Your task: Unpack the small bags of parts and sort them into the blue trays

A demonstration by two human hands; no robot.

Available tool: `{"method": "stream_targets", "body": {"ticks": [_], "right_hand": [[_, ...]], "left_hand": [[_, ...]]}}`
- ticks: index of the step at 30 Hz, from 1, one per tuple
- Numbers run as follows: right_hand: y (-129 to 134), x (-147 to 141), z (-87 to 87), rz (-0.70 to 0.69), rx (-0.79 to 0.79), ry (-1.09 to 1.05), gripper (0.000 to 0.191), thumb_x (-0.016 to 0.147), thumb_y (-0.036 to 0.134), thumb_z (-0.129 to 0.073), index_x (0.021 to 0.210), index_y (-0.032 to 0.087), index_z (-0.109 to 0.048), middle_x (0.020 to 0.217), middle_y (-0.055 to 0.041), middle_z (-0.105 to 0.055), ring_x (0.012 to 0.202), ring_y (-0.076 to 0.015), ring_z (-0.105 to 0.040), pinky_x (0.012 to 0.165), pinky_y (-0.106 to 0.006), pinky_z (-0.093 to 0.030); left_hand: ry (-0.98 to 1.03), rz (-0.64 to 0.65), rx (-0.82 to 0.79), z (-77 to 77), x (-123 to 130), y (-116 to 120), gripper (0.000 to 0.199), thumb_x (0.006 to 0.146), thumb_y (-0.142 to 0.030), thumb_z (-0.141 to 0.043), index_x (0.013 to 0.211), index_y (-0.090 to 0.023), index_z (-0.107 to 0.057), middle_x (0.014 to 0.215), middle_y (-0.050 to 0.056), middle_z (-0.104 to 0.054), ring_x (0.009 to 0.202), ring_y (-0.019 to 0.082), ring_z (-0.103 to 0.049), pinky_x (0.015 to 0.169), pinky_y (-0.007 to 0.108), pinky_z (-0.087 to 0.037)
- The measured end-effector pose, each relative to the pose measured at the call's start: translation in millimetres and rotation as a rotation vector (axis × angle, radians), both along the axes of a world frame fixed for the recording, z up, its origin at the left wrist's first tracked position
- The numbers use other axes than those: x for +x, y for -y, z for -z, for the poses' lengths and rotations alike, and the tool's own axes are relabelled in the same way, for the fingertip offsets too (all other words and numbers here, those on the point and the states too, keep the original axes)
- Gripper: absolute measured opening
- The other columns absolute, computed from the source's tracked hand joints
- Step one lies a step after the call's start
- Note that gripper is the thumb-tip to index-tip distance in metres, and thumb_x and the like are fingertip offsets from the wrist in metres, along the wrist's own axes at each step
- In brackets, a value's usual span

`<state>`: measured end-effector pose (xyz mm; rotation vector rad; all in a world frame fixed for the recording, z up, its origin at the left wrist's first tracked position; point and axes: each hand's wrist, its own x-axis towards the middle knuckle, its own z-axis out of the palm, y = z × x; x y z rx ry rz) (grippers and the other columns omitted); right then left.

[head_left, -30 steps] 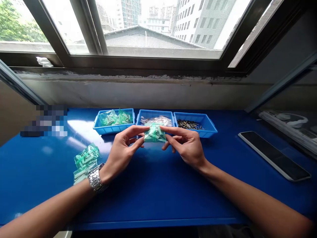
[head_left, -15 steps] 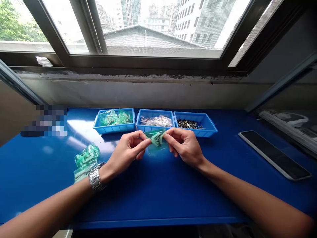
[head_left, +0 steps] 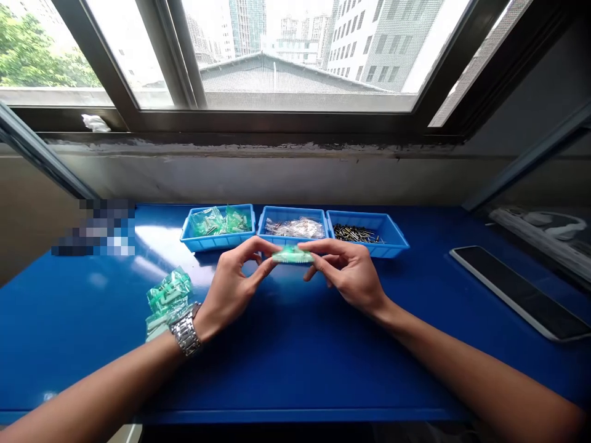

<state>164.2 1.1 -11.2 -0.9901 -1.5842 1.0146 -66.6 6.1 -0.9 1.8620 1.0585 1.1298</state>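
Plastic bag (head_left: 293,255) tipped flatter, held edge-on, left hand (head_left: 228,286), right hand (head_left: 351,271) pinching

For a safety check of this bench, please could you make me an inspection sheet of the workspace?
surface: glossy blue bench top.
job's things: small clear bag of green parts, held up; left blue tray of bagged green parts; middle blue tray of bagged silvery parts; right blue tray of loose metal pins.
clutter: pile of green-part bags beside the left wrist; dark phone or tablet at right.
grippers: left hand, with metal watch, and right hand pinch the bag.
cables: nothing seen.
surroundings: window showing city buildings.
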Motion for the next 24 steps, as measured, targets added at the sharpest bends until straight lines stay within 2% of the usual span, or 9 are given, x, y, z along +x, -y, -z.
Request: {"method": "stream_targets", "body": {"ticks": [2,4,7,10,13,15,18,20,24], "right_hand": [[0.8,0.4,-1.7,-0.069,-0.052,0.029,0.029,0.098,0.041,-0.072,0.083,0.017,-0.075,0.066,-0.0005,-0.071,0.047,-0.0129,-0.066,0.043,-0.023,-0.047],[1.9,1.0,-3.1,-0.133,-0.096,0.066,0.044,0.102,0.045,-0.065,0.068,0.017,-0.064,0.056,0.0026,-0.062,0.042,-0.0093,-0.057,0.044,-0.021,-0.044],[2.8,2.3,-4.0,-0.171,-0.101,0.087,0.044,0.106,0.048,-0.058,0.075,0.017,-0.067,0.057,0.0029,-0.061,0.043,-0.009,-0.056,0.046,-0.021,-0.044],[2.7,3.3,-4.3,-0.19,-0.083,0.091,0.041,0.106,0.049,-0.056,0.09,0.016,-0.076,0.056,0.0032,-0.06,0.043,-0.0097,-0.055,0.045,-0.021,-0.044],[2.5,2.9,-4.7,-0.199,-0.055,0.117,0.041,0.105,0.047,-0.058,0.087,0.016,-0.076,0.055,0.0026,-0.06,0.043,-0.01,-0.055,0.046,-0.022,-0.045],[2.8,2.2,-5.2,-0.204,-0.037,0.14,0.04,0.105,0.045,-0.058,0.085,0.015,-0.077,0.054,0.0025,-0.06,0.043,-0.0101,-0.055,0.047,-0.022,-0.045],[3.2,1.6,-5.8,-0.21,-0.022,0.162,0.038,0.105,0.042,-0.059,0.085,0.015,-0.077,0.054,0.0026,-0.06,0.043,-0.0103,-0.054,0.048,-0.023,-0.044],[3.2,1.5,-6.1,-0.209,-0.016,0.168,0.038,0.105,0.041,-0.059,0.084,0.015,-0.077,0.054,0.0025,-0.059,0.044,-0.0103,-0.053,0.047,-0.023,-0.042],[3.2,1.3,-6.3,-0.204,-0.009,0.174,0.038,0.105,0.04,-0.059,0.083,0.015,-0.077,0.054,0.0025,-0.059,0.044,-0.0101,-0.053,0.047,-0.023,-0.042]], "left_hand": [[-0.056,0.019,-0.038,-0.1,0.8,2.3,0.034,0.103,-0.04,-0.062,0.077,-0.018,-0.064,0.074,0.001,-0.065,0.068,0.015,-0.057,0.066,0.026,-0.046],[-0.089,0.043,-0.06,-0.8,1.6,4.5,0.043,0.104,-0.042,-0.059,0.069,-0.018,-0.055,0.066,-0.001,-0.057,0.061,0.013,-0.048,0.059,0.025,-0.039],[-0.089,0.032,-0.027,-7.9,-0.6,3.3,0.04,0.102,-0.042,-0.06,0.071,-0.018,-0.057,0.068,0.0,-0.057,0.062,0.014,-0.048,0.057,0.025,-0.037],[-0.072,-0.076,0.06,-26.5,-13.5,-8.4,0.039,0.101,-0.043,-0.06,0.071,-0.019,-0.058,0.066,0.0,-0.054,0.059,0.014,-0.046,0.054,0.025,-0.035],[-0.167,-0.232,0.128,-47.2,-42.0,-32.5,0.042,0.098,-0.046,-0.06,0.066,-0.02,-0.055,0.063,0.0,-0.052,0.055,0.014,-0.044,0.052,0.026,-0.032],[-0.355,-0.34,0.151,-53.7,-67.4,-52.7,0.042,0.095,-0.049,-0.061,0.065,-0.02,-0.057,0.058,-0.001,-0.05,0.052,0.014,-0.041,0.052,0.028,-0.028],[-0.691,-0.443,0.222,-49.6,-102.8,-76.9,0.04,0.091,-0.048,-0.063,0.061,-0.021,-0.061,0.057,0.002,-0.057,0.054,0.019,-0.049,0.055,0.029,-0.029],[-0.828,-0.476,0.235,-42.9,-116.0,-82.0,0.033,0.09,-0.05,-0.066,0.073,-0.022,-0.067,0.067,0.005,-0.065,0.06,0.023,-0.056,0.056,0.031,-0.031],[-0.802,-0.435,0.424,-33.5,-112.4,-67.1,0.025,0.099,-0.045,-0.057,0.098,-0.023,-0.07,0.097,0.011,-0.075,0.092,0.032,-0.066,0.075,0.039,-0.047]]}}
